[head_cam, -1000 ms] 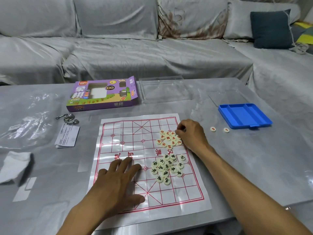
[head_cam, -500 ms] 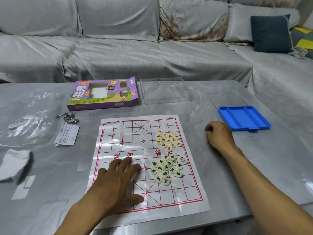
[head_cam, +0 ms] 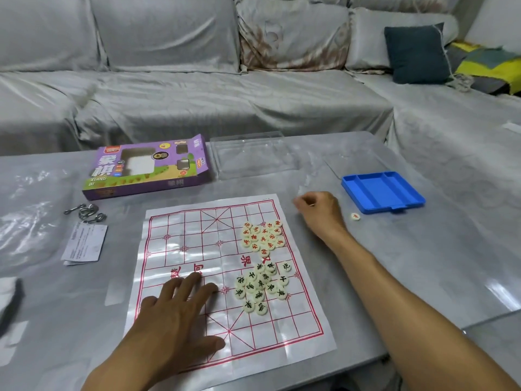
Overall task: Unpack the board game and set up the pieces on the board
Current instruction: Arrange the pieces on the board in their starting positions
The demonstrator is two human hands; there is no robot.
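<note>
The left hand (head_cam: 174,314) presses flat, fingers straight, on the thin white red-lined paper board (head_cam: 197,249) on the grey counter (head_cam: 423,277); its small round cream pieces (head_cam: 262,261) look light, slippery, best pinched by their edges; the right hand (head_cam: 318,210) curls, contents unclear.

The right hand (head_cam: 318,211), at the red pieces on the board a second ago, then out on the table toward the blue tray, now sits just off the board's far right corner with fingers curled. Of two stray pieces by the tray, only one piece (head_cam: 355,217) remains, uncovered beside the wrist.
</note>
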